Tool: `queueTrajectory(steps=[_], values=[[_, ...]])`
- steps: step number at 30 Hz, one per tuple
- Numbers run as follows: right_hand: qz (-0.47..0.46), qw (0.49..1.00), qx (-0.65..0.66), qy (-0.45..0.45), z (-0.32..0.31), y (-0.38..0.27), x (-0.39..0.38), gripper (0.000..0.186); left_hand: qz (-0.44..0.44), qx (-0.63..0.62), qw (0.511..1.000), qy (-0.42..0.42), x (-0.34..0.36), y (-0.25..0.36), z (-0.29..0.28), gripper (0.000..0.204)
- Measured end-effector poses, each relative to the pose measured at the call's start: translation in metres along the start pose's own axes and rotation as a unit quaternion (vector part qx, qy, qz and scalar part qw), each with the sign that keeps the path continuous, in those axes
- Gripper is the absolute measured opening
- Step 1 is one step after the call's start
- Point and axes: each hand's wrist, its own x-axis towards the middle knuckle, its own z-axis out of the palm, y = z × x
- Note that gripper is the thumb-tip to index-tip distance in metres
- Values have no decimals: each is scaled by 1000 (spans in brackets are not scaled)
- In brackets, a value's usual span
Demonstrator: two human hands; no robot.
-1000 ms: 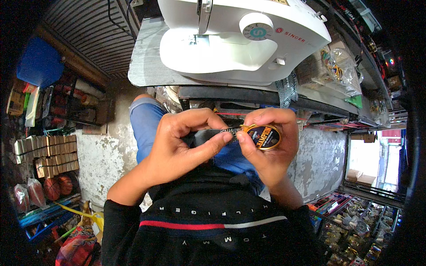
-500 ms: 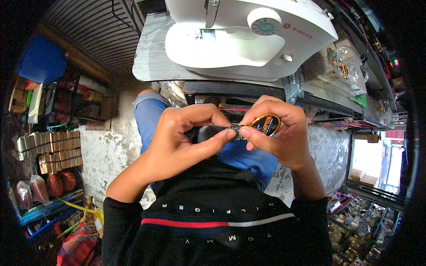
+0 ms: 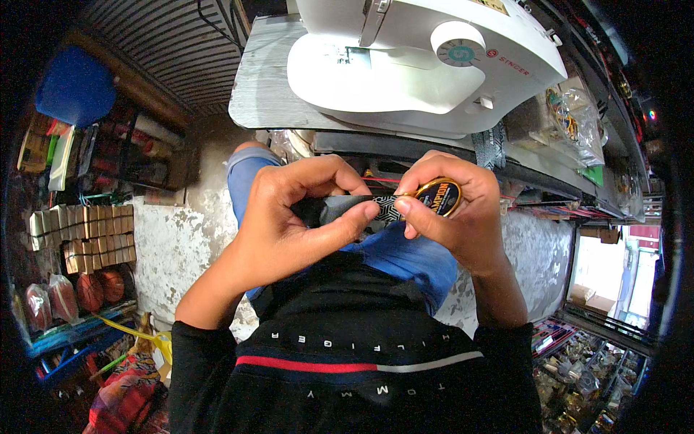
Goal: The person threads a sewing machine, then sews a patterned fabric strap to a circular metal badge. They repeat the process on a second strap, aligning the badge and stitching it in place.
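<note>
A round gold-rimmed medal (image 3: 441, 197) with a dark face rests in the grip of my right hand (image 3: 473, 235). Its thumb and fingertips close on the spot where a black-and-white patterned ribbon (image 3: 383, 207) meets the medal. My left hand (image 3: 269, 213) pinches the same ribbon between thumb and fingers, a short way to the left. Between the two hands the ribbon runs nearly level, its pattern showing. Inside the left hand's curl the strip looks plain, dark and shiny. Both hands are held above my lap, in front of the table edge.
Beyond my hands a white sewing machine (image 3: 426, 94) stands on a grey table (image 3: 264, 87). A similar patterned strip (image 3: 490, 148) hangs over the table's edge. Clear plastic bags (image 3: 578, 123) lie at the right. Shelves with stacked boxes (image 3: 83, 224) and balls (image 3: 90, 291) line the left.
My left fingers have slid left along the ribbon, away from the medal, so more of its pattern shows. The right hand keeps its grip. The whole view has shifted slightly.
</note>
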Motion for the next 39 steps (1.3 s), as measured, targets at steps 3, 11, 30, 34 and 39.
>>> queueTrajectory(steps=[3, 11, 30, 34, 39], values=[[1, 1000, 10, -10, 4, -2, 3, 9, -2, 2, 1000, 6, -2, -1, -2, 10], [-23, 999, -40, 0, 3, 36, 53, 16, 2, 51, 997, 63, 37, -46, -34, 15], [-78, 933, -328, 128, -27, 124, 184, 34, 58, 441, 884, 144, 175, -118, -101, 50], [-149, 917, -349, 122, -28, 130, 178, 31, 57, 484, 860, 150, 175, -118, -101, 46], [-259, 863, -424, 92, -38, 128, 173, 30, -11, 437, 890, 126, 180, -118, -106, 44]])
